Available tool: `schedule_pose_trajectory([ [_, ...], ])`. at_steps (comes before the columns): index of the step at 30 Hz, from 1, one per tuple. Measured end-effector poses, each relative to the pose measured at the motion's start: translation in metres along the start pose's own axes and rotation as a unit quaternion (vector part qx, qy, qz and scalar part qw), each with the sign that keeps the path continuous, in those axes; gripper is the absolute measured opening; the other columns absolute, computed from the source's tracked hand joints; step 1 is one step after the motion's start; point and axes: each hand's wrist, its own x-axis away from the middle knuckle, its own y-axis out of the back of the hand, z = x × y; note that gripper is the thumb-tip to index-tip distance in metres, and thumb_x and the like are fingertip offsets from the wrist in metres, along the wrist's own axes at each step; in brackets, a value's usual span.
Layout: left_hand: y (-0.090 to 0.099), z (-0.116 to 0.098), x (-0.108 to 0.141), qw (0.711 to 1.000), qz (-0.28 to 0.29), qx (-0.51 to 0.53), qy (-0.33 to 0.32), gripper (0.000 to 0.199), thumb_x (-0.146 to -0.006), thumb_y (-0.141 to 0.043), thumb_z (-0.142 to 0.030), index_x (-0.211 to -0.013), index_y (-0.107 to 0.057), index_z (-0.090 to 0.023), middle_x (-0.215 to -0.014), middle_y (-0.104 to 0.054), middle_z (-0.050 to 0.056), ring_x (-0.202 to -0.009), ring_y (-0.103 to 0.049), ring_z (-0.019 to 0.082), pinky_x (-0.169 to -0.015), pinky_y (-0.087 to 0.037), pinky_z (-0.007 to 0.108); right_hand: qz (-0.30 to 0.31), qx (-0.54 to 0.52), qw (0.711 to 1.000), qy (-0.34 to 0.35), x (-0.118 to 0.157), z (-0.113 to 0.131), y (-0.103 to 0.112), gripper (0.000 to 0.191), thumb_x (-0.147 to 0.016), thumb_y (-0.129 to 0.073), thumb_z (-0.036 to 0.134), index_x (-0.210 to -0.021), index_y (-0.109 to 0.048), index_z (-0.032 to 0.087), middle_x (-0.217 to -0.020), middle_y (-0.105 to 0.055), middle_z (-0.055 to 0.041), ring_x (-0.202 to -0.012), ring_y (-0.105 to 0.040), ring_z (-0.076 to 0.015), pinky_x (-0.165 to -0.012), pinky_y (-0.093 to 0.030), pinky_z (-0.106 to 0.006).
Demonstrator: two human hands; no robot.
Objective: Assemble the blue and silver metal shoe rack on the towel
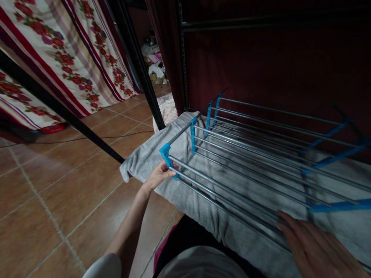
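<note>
A drying rack (232, 185) of grey metal tubes with blue plastic end pieces lies across a grey blanket. My left hand (159, 174) is closed around its near-left blue corner piece (165, 152), thumb in front and fingertips partly hidden behind the plastic. At the lower right, my right hand (321, 243) grips the front tubes, its fingers laid over the top one; part of this hand runs out of view. More blue end pieces (193, 135) stand along the left side. The right end of the rack is blurred.
The grey blanket (145, 152) hangs over a front edge. Black metal posts (142, 65) and a slanted black bar (58, 104) stand on the left, above a tiled floor (37, 181). A floral curtain (66, 58) hangs beyond, and a dark red cloth (261, 65) covers the back.
</note>
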Motion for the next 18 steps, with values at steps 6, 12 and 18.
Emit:
schedule_pose_trajectory([
  [6,-0.005,0.023,-0.012,0.997,-0.052,0.058,0.020,0.039,-0.054,-0.086,-0.033,-0.082,-0.064,-0.016,-0.078,-0.066,0.001,-0.074,-0.059,0.015,-0.075,-0.049,0.030,0.006,-0.006,1.000,-0.014,-0.003,0.002,0.003,0.026,-0.095,-0.056,0.027,-0.118,-0.062,0.016,-0.100,-0.070,-0.0029,-0.076,-0.062,-0.0183,-0.074,-0.042,-0.034],
  [12,-0.010,0.026,-0.014,0.994,-0.074,0.069,0.043,0.038,-0.053,-0.086,-0.036,-0.076,-0.064,-0.014,-0.072,-0.065,0.001,-0.068,-0.058,0.014,-0.070,-0.048,0.029,0.006,-0.017,1.000,0.009,-0.008,0.003,0.007,0.020,-0.097,-0.049,0.019,-0.111,-0.063,0.016,-0.107,-0.069,-0.0034,-0.079,-0.063,-0.0184,-0.075,-0.043,-0.034],
  [18,-0.018,0.023,-0.017,0.995,-0.091,0.027,0.016,0.032,-0.059,-0.082,-0.035,-0.068,-0.059,-0.015,-0.063,-0.056,-0.003,-0.059,-0.049,0.010,-0.059,-0.041,0.024,-0.001,-0.011,1.000,0.001,-0.012,0.006,0.008,0.020,-0.096,-0.051,0.019,-0.111,-0.062,0.015,-0.103,-0.070,-0.0042,-0.079,-0.063,-0.0190,-0.076,-0.043,-0.034],
])
